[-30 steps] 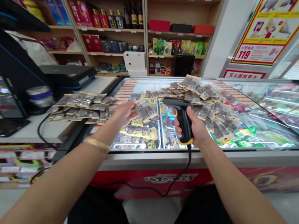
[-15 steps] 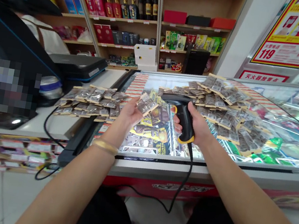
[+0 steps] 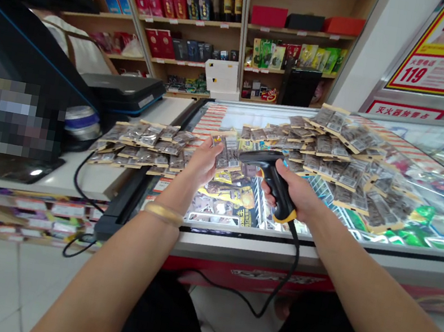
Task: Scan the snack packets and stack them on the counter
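A small clear-fronted snack packet with tan edges point(image 3: 229, 154) is pinched between the thumb and fingers of my left hand point(image 3: 204, 164), which wears a gold bangle point(image 3: 164, 213) on its wrist. My right hand point(image 3: 297, 189) is wrapped round the grip of a black and yellow barcode scanner point(image 3: 280, 190). The scanner's head points left at the packet, close to its right edge. On the left lies a pile of similar packets point(image 3: 147, 138); a larger heap point(image 3: 337, 146) spreads to the right. Both hands are above the glass-topped freezer point(image 3: 231, 111).
The scanner's cable point(image 3: 294, 259) hangs over the freezer's front edge. To the left stand a dark checkout terminal point(image 3: 33, 41) and a round tin point(image 3: 81, 123) on the counter point(image 3: 94, 181). Behind them is a person in a white top point(image 3: 77, 46). Stocked shelves point(image 3: 196, 21) line the back.
My left hand has turned the packet from a slant to more upright, bringing it nearer the scanner's head. The scanner is tilted a little more. The whole view has shifted slightly.
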A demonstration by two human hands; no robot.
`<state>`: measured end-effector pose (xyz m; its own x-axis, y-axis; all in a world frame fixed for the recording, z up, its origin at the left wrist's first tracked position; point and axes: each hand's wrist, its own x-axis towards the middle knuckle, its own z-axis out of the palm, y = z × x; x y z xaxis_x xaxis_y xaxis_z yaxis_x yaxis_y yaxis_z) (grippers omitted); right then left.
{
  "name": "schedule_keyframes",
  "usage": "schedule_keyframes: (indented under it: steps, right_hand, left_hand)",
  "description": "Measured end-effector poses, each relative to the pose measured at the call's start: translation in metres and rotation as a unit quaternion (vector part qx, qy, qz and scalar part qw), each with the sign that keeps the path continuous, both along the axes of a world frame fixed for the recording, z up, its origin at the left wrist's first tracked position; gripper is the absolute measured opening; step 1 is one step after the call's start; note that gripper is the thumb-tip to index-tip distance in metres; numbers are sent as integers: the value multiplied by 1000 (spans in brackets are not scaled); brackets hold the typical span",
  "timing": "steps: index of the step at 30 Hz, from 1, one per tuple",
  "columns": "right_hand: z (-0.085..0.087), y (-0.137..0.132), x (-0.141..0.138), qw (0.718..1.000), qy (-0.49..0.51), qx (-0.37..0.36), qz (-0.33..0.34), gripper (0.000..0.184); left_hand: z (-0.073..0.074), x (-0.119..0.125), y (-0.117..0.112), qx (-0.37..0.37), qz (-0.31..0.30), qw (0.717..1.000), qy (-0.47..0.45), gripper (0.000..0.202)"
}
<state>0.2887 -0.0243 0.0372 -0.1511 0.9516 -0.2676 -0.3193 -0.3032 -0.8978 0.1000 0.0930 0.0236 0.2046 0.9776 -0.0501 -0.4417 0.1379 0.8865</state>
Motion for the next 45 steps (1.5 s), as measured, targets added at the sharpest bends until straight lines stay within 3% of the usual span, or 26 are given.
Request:
schedule_keyframes:
  steps: [6, 11, 20, 23, 26, 28, 31, 34, 37, 39, 42, 45]
  right_hand:
    - [0, -1, -3, 1000, -27, -13, 4, 45]
    - [1, -2, -4, 999, -46, -24, -7, 42]
    - [-6, 1, 0, 1000, -18, -8, 11, 40]
    - [-8, 0, 2, 1000, 1, 5, 12, 43]
    - [-7, 0, 2, 999, 34, 14, 3, 47]
    - [-4, 2, -1, 999, 45, 19, -1, 48]
    - [3, 10, -14, 998, 50, 29, 9, 48]
    - [12, 22, -36, 996, 65, 42, 33, 49]
    - [18, 34, -61, 994, 75, 42, 66, 50]
    - [17, 37, -74, 993, 83, 37, 79, 51]
    - [9, 38, -83, 992, 91, 10, 81, 51]
    - [0, 36, -81, 993, 87, -11, 78, 50]
  left_hand:
    - [-1, 0, 0, -13, -14, 1000, 24, 27]
    - [1, 0, -2, -27, -8, 999, 30, 20]
    - [1, 1, -3, -46, 1, 999, 7, 17]
    - [-3, 5, -3, -37, 31, 999, 22, 14]
    - [-2, 0, 2, 29, 126, 986, 101, 16]
    - [6, -14, 9, 107, 201, 957, 181, 24]
    - [31, -54, 24, 201, 286, 888, 299, 35]
    - [58, -105, 38, 224, 337, 813, 418, 39]
    - [74, -149, 48, 192, 355, 740, 538, 43]
    - [73, -170, 52, 172, 334, 695, 613, 40]
    - [61, -187, 58, 136, 273, 644, 702, 31]
    - [48, -195, 64, 126, 245, 646, 712, 28]
